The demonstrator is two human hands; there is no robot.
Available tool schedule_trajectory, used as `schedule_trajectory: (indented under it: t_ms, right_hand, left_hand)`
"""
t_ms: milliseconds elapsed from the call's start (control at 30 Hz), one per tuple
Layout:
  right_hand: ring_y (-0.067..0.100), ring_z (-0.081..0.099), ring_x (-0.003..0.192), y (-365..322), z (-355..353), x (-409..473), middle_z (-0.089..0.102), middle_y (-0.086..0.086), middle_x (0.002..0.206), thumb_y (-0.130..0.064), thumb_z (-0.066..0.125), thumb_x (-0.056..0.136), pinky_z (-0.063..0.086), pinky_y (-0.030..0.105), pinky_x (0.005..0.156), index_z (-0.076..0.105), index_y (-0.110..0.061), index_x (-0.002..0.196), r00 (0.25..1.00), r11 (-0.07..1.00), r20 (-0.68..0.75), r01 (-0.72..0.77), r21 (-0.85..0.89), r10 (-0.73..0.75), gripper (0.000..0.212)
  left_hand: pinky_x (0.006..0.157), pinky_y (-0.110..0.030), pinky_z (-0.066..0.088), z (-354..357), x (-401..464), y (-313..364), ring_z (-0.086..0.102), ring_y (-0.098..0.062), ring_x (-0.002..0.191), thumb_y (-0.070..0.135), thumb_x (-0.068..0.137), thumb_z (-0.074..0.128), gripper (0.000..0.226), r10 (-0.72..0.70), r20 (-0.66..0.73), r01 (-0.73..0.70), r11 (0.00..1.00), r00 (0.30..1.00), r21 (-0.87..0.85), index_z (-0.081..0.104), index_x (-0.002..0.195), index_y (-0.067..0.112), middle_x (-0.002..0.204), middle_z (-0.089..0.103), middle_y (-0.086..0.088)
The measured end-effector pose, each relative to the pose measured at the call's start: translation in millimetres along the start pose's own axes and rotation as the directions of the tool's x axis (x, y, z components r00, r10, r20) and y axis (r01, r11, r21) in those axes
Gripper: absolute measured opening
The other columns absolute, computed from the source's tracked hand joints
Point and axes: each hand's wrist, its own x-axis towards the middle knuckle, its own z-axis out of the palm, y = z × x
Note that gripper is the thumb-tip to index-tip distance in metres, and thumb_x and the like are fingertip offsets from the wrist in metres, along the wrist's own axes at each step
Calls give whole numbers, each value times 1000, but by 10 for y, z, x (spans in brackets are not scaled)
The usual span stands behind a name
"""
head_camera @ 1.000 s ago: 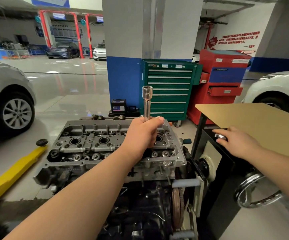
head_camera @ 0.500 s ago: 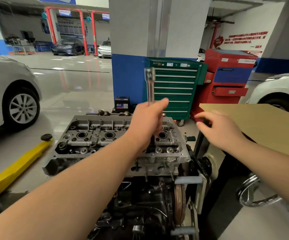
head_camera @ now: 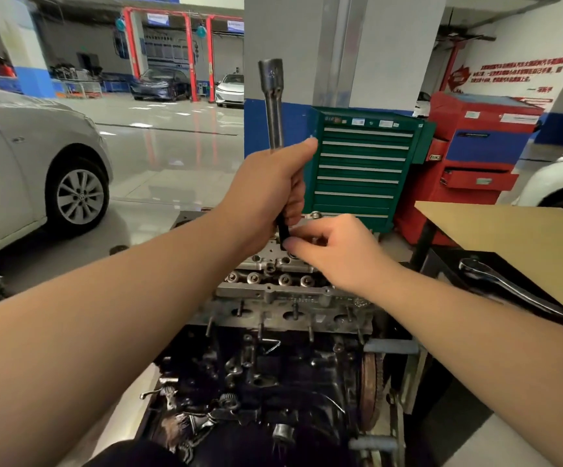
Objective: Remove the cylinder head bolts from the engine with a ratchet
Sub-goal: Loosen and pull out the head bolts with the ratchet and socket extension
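Gripping a long socket extension (head_camera: 273,106) upright in the left hand (head_camera: 270,193), fingers curled round its lower shaft, above the engine (head_camera: 273,332). Pinched the dark lower end with the right hand (head_camera: 337,254), thumb and fingertips closed on it; whether a bolt, cannot tell. Probably best kept vertical and pulled straight off, so nothing dropped into the cylinder head (head_camera: 273,281). Left the ratchet (head_camera: 506,288) lying well apart on the black stand (head_camera: 448,264). Kept green tool cabinet (head_camera: 361,163) drawers closed, contents hidden.

Your left hand (head_camera: 270,193) grips the long socket extension (head_camera: 273,106) upright above the engine (head_camera: 283,298); your right hand (head_camera: 337,251) pinches its dark lower end.
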Motion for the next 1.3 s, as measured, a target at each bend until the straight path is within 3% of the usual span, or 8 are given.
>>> schedule_trajectory:
  t_ms: [67, 167, 267, 400, 667, 867, 1200, 1300]
  right_hand:
    - [-1, 57, 64, -6, 124, 34, 69, -18, 69, -36, 71, 94, 40, 16, 57, 79, -39, 83, 999, 1000, 22, 24, 11, -24, 14]
    - [1, 56, 62, 49, 287, 80, 65, -20, 64, -41, 71, 90, 39, 26, 59, 71, -40, 69, 999, 999, 35, 29, -37, -27, 22]
    - [-8, 61, 81, 142, 381, 67, 66, -36, 78, -39, 70, 89, 45, 23, 70, 78, -34, 83, 998, 997, 34, 53, -61, -51, 11]
    - [1, 57, 88, 261, 451, 37, 64, -25, 86, -36, 75, 88, 45, 29, 80, 82, -29, 87, 996, 981, 28, 93, -169, -90, 10]
    - [-2, 64, 93, 281, 469, 61, 72, -24, 94, -30, 76, 89, 47, 17, 83, 82, -27, 91, 998, 999, -52, 38, -32, -40, 7]
    - [-1, 58, 90, 307, 501, 80, 60, -32, 89, -28, 79, 87, 39, 12, 79, 83, -24, 92, 997, 989, -73, 24, -143, -35, 7]
    - [-4, 62, 92, 291, 449, 99, 69, -22, 95, -25, 80, 88, 40, 12, 79, 83, -25, 88, 998, 998, -34, -51, -23, 50, 3]
    - [5, 63, 97, 265, 454, 96, 71, -19, 100, -27, 80, 88, 45, 21, 86, 84, -24, 91, 999, 998, -31, -35, -59, 33, 6]
  left_hand:
    - [44, -27, 31, -63, -49, -52, 27, -19, 45, 46, 94, 64, 56, 16, -33, -15, 999, 999, 45, 37, 49, 26, 48, 30, 4]
    - [45, -28, 31, -152, -98, -169, 28, -20, 44, 43, 95, 65, 57, 33, -47, -28, 994, 998, 104, 38, 48, 26, 47, 32, 3]
    - [47, -29, 31, -194, -116, -311, 30, -21, 46, 41, 96, 65, 57, 20, -32, -16, 995, 999, 100, 39, 47, 26, 47, 33, 2]
    - [47, -29, 36, -237, -125, -470, 33, -22, 46, 44, 98, 63, 57, -17, 30, 13, 993, 999, 114, 40, 49, 25, 48, 36, 1]
    - [45, -28, 37, -240, -55, -423, 33, -20, 45, 43, 98, 63, 56, 6, 61, -13, 992, 998, 122, 41, 50, 26, 48, 37, 2]
    - [46, -28, 36, -230, -37, -468, 32, -23, 46, 43, 100, 61, 58, 27, 95, -44, 982, 995, 183, 41, 49, 25, 48, 37, -1]
    - [46, -28, 34, -259, 9, -498, 27, -21, 47, 43, 102, 61, 59, -4, 146, -8, 996, 989, 85, 37, 51, 26, 50, 32, 1]
    - [46, -27, 34, -301, 44, -501, 26, -21, 46, 44, 102, 60, 58, -31, 190, 20, 998, 981, 63, 36, 52, 26, 50, 31, 0]
